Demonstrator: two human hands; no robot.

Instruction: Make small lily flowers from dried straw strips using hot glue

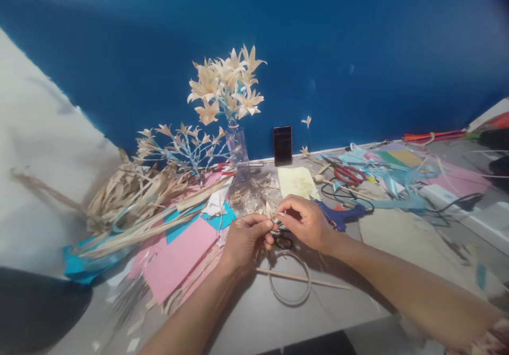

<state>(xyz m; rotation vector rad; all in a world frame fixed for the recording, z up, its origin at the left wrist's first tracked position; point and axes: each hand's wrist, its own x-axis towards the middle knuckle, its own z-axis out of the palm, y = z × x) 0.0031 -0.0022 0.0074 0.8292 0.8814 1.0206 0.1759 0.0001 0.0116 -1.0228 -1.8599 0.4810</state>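
Flower of cream husk-like petals (270,208), pinched by the left hand (247,238) left of the blue plastic glue gun (342,215), looks light, fragile, best base-held; right hand (309,223) curls close, grip unclear.

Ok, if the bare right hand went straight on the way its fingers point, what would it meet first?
Most likely the bare left hand, its fingertips close by the right hand; depth there is hard to judge.
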